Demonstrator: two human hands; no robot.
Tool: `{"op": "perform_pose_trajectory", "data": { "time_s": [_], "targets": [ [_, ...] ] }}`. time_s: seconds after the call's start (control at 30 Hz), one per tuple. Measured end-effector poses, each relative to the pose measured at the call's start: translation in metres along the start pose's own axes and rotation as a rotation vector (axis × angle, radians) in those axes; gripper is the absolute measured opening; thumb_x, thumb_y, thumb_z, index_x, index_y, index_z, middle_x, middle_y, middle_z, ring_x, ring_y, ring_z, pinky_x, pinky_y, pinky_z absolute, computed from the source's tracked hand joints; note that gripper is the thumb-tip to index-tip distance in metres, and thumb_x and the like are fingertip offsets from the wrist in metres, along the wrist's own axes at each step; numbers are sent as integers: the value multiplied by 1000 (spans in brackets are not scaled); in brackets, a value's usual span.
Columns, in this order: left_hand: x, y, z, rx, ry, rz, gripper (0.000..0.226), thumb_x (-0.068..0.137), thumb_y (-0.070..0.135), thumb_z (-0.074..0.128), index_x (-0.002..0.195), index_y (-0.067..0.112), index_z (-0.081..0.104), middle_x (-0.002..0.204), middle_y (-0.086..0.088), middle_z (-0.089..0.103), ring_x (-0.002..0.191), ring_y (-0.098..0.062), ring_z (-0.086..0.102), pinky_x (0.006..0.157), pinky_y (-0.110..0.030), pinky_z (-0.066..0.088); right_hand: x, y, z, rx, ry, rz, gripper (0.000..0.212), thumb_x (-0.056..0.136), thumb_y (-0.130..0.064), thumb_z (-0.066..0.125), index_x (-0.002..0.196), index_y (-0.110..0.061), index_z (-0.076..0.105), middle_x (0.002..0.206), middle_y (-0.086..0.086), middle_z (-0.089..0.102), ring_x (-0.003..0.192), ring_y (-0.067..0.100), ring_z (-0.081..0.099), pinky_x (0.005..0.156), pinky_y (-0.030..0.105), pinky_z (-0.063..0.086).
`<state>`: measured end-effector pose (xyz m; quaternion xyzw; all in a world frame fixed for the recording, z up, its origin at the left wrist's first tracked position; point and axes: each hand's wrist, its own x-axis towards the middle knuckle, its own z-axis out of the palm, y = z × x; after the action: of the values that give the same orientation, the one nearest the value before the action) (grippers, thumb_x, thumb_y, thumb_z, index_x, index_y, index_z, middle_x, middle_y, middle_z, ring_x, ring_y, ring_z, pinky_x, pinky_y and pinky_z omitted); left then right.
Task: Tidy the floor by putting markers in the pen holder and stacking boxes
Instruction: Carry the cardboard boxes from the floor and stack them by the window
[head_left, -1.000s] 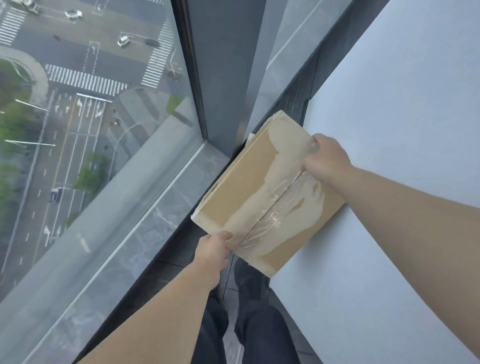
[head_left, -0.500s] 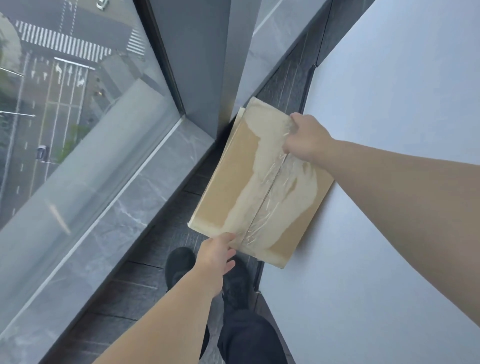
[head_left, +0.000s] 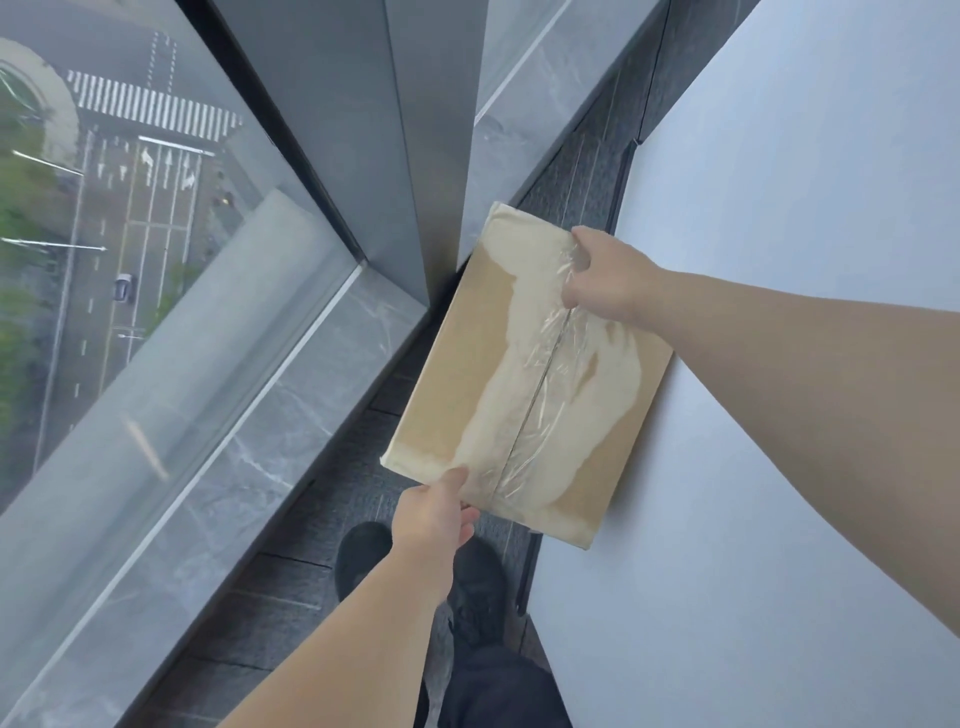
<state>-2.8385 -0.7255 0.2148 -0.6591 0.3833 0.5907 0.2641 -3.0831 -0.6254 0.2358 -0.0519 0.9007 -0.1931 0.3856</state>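
Observation:
A flat brown cardboard box, its top seam sealed with clear tape and scarred with pale torn patches, is held between both hands above the dark floor. My left hand grips its near edge, thumb on top. My right hand grips the far edge at the tape seam. The box's right side lies against the white wall. No markers or pen holder are in view.
A white wall runs along the right. A grey marble window ledge and a large window are on the left, with a grey column behind the box. My black shoes stand on the narrow dark floor strip.
Both hands have carried the box slightly forward and lower along the wall, turning it more lengthwise. The view has tilted down, so my shoes and more floor show.

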Motion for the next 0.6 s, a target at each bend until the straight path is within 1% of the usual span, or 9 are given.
{"op": "perform_pose_trajectory", "data": {
  "time_s": [0.1,0.17,0.23,0.3,0.37,0.43,0.5,0.53,0.6],
  "targets": [
    [0,1,4,-4,-16,11,18,93,23,57,77,15,56,82,-7,65,86,-21,66,87,-35,52,-2,-3,2,-54,-64,-35,63,85,-6,56,143,-8,32,152,7,28,138,27,31,101,34,39],
    [0,1,6,31,-19,-2,17,94,23,54,81,13,57,81,-7,65,85,-21,64,83,-34,52,-6,-3,8,-124,-77,-66,72,84,-5,56,148,-6,23,159,5,15,145,26,21,109,35,35],
    [-3,5,9,86,-42,-21,17,94,26,53,94,9,57,87,-7,64,91,-22,64,78,-33,53,-11,-3,14,-159,-84,-57,80,84,-4,53,153,-13,14,162,-1,4,149,22,11,116,37,27],
    [-10,13,7,121,-60,-29,18,95,27,52,103,11,51,95,-8,61,93,-23,62,72,-33,54,-20,-7,17,-137,-69,-45,79,85,-5,49,154,-16,12,163,-3,1,149,19,10,117,35,25],
    [-18,21,-1,155,-34,-29,16,95,27,52,100,11,50,88,-6,57,88,-23,60,72,-35,54,-32,-11,18,-118,-56,-42,77,86,-6,46,154,-16,13,163,-3,1,149,17,8,117,33,24],
    [-29,30,-12,214,14,17,15,95,26,52,100,12,50,78,-3,55,82,-22,59,80,-36,54,-47,-14,18,-107,-53,-32,76,86,-5,45,154,-17,13,163,-4,1,150,17,5,118,32,22],
    [-42,38,-24,275,39,101,22,93,24,51,109,8,53,81,-5,55,78,-23,55,79,-36,51,-66,-17,16,-82,-54,-20,75,86,-5,45,154,-18,13,163,-5,2,150,16,3,117,30,21],
    [-52,42,-29,347,51,168,33,91,23,50,120,7,53,89,-7,57,80,-24,55,80,-36,51,-77,-18,14,-71,-55,-15,75,87,-5,45,154,-18,13,163,-5,2,150,16,3,117,30,21],
    [-84,54,-38,537,68,339,46,91,24,50,135,11,46,98,-6,60,81,-22,56,83,-34,50,-104,-24,4,-60,-61,-4,75,87,-4,44,153,-17,13,163,-6,2,150,17,5,115,31,26]
  ]
}}
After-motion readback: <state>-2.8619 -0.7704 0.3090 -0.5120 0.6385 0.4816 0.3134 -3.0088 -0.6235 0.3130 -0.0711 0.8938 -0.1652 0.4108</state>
